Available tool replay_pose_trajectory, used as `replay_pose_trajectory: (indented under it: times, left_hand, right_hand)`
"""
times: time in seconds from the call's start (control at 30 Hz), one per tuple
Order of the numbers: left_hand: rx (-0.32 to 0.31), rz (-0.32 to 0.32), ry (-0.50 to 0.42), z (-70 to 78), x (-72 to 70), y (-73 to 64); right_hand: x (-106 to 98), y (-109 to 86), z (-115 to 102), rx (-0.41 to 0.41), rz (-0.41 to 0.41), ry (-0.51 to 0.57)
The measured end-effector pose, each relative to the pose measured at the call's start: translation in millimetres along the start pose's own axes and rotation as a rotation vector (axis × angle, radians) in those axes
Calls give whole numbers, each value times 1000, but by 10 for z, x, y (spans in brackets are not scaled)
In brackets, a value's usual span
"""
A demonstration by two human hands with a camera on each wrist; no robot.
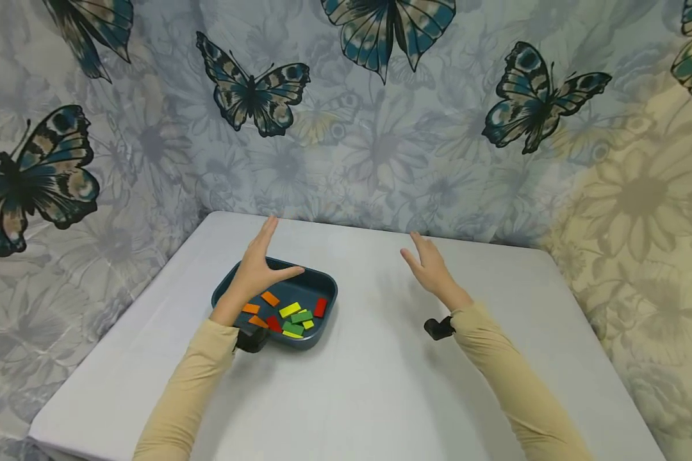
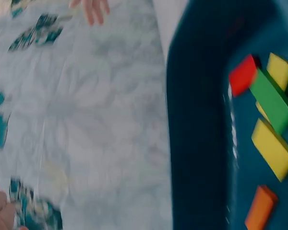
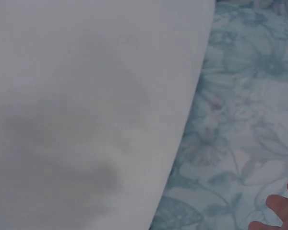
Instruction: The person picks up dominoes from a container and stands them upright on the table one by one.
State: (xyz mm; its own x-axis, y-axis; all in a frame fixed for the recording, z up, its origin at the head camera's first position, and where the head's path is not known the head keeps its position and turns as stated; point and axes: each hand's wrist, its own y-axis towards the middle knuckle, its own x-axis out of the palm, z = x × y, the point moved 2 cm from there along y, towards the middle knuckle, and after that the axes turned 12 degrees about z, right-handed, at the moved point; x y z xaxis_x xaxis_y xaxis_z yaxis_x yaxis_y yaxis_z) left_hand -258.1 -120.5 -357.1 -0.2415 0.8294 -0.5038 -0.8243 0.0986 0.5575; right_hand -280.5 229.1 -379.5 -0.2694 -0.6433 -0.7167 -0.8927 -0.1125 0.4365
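Observation:
My left hand (image 1: 256, 274) is held over the left part of a dark blue tray (image 1: 325, 320), fingers straight and thumb spread to the right, with nothing in its grasp. Inside the tray lie several small flat blocks: an orange block (image 1: 270, 299), a red block (image 1: 320, 307), a yellow block (image 1: 290, 310) and a green block (image 1: 302, 317) among them. The left wrist view shows the tray's wall (image 2: 199, 120) close up beside the blocks. Off to the right, my right hand (image 1: 432, 266) hovers above the table, its fingers extended and nothing held.
A white table (image 1: 375, 384) carries the tray on its left half. Walls with butterfly and flower patterns (image 1: 380, 160) border its back and sides. A black wrist camera (image 1: 438, 328) sits on the right wrist and another black camera (image 1: 252, 339) on the left.

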Motion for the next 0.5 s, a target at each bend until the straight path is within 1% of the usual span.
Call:
replay_pose_trajectory:
  times: [0.07,0.13,0.23,0.3,0.37,0.43,0.5]
  left_hand:
    - [-10,30,-25,-85,-112,-140]
    - [-9,47,-51,-153,-179,-287]
    - [-6,66,-69,-243,-217,-498]
    - [-22,76,-72,-322,-234,-614]
    - [-46,83,-86,-416,-256,-706]
    - [-69,77,-127,-501,-280,-775]
    - [-71,52,-170,-523,-308,-825]
  right_hand:
    - [16,-28,-40,3,13,42]
    - [27,-57,-77,4,29,76]
    - [48,-85,-146,-10,68,115]
    - [74,-86,-189,-26,90,134]
    - [108,-75,-231,-41,105,159]
    - [150,-60,-271,-61,108,182]
    - [192,-44,-309,-83,107,204]
